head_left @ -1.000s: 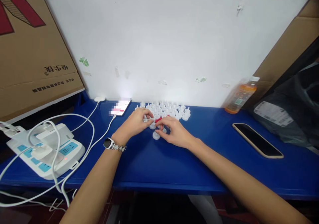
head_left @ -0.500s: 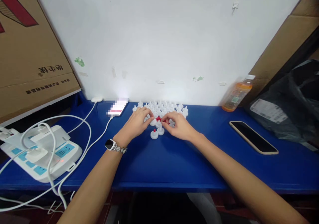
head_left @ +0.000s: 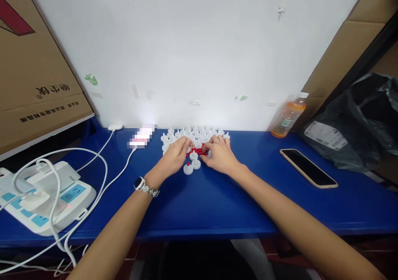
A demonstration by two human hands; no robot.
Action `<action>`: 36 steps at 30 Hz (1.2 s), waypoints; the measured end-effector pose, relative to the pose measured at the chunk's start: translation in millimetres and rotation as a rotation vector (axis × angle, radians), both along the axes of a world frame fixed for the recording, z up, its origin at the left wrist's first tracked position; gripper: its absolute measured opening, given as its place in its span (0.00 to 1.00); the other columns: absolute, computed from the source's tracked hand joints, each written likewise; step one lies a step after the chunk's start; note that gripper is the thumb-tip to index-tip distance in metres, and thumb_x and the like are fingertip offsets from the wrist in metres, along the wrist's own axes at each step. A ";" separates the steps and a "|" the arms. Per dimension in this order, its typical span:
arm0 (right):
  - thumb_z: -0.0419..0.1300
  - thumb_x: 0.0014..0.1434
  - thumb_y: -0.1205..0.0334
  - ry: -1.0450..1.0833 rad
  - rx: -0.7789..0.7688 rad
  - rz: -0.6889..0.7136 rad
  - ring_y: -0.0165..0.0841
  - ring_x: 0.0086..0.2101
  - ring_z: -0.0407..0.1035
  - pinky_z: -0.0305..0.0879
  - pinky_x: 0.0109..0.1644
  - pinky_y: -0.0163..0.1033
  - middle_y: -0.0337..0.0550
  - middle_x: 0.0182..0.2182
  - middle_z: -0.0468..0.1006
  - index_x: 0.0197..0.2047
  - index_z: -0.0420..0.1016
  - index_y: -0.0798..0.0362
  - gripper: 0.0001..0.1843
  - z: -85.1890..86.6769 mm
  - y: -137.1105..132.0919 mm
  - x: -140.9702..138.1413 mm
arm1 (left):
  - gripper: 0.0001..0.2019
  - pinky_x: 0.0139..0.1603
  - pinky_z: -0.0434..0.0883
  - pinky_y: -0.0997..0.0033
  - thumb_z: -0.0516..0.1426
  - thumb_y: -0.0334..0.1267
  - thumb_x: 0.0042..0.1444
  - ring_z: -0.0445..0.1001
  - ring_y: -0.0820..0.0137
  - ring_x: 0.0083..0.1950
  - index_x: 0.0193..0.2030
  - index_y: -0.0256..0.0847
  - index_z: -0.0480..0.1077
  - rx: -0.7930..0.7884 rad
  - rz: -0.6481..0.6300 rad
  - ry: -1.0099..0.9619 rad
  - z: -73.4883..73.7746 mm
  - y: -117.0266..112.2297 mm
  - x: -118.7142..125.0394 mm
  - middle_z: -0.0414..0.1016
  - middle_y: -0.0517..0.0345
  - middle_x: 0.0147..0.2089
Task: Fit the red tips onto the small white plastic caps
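Observation:
Several small white plastic caps (head_left: 199, 135) stand in a cluster on the blue table (head_left: 217, 197) near the wall. Small red pieces (head_left: 196, 150) lie between my two hands at the front of the cluster. My left hand (head_left: 174, 157), with a watch on its wrist, has its fingers curled and pinched at the red pieces. My right hand (head_left: 219, 156) is also curled, its fingertips touching the red pieces from the right. Two white caps (head_left: 188, 169), at least one with a red tip, sit just in front of my hands.
A white power strip (head_left: 43, 197) with plugs and white cables lies at the left. A phone on a cable (head_left: 139, 137) rests near the wall, another phone (head_left: 307, 168) at the right. An orange drink bottle (head_left: 287, 116), a black bag (head_left: 354, 126) and cardboard boxes (head_left: 34, 64) stand around.
The view has shifted, so everything sits lower and further left. Both hands moved slightly toward the cap cluster, and the red pieces between the fingertips show more plainly.

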State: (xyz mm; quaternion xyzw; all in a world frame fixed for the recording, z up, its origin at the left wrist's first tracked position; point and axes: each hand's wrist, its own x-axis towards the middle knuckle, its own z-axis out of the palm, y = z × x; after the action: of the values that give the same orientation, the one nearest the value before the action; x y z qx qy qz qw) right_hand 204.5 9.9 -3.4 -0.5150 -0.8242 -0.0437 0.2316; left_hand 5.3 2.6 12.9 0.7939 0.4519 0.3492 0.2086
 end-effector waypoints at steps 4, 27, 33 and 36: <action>0.62 0.59 0.58 0.013 -0.031 0.012 0.44 0.44 0.62 0.53 0.49 0.50 0.49 0.38 0.72 0.35 0.79 0.51 0.07 -3.2 3.1 -4.0 | 0.18 0.37 0.66 0.67 0.41 0.49 0.70 0.69 0.67 0.35 0.39 0.42 0.65 -0.033 0.003 0.011 2.9 -4.7 2.2 0.71 0.57 0.35; 0.71 0.50 0.49 1.238 -0.468 0.435 0.27 0.23 0.66 0.63 0.29 0.35 0.35 0.21 0.74 0.35 0.75 0.53 0.17 12.6 -12.7 -23.6 | 0.16 0.41 0.67 0.65 0.51 0.32 0.60 0.72 0.66 0.40 0.54 0.41 0.57 0.055 -0.175 0.086 3.7 -16.1 6.0 0.71 0.51 0.46; 0.71 0.48 0.47 1.322 -0.436 0.353 0.27 0.24 0.67 0.65 0.30 0.35 0.37 0.22 0.75 0.28 0.70 0.53 0.21 15.3 -14.4 -25.4 | 0.19 0.33 0.64 0.69 0.52 0.33 0.59 0.66 0.74 0.28 0.56 0.42 0.54 0.034 -0.137 0.095 3.6 -16.8 5.1 0.70 0.54 0.45; 0.71 0.48 0.46 1.301 -0.446 0.358 0.28 0.23 0.67 0.64 0.29 0.35 0.37 0.21 0.75 0.26 0.68 0.53 0.21 16.1 -15.0 -25.5 | 0.18 0.33 0.63 0.69 0.51 0.33 0.59 0.66 0.73 0.29 0.55 0.42 0.55 0.005 -0.156 0.122 7.2 -21.8 6.5 0.70 0.56 0.43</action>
State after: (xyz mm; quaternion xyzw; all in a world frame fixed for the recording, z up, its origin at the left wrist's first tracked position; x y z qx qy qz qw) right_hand 179.0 -5.1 12.7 -0.3283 -0.5802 0.4811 0.5694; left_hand 11.8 -19.1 20.1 0.8471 0.3995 0.2841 0.2053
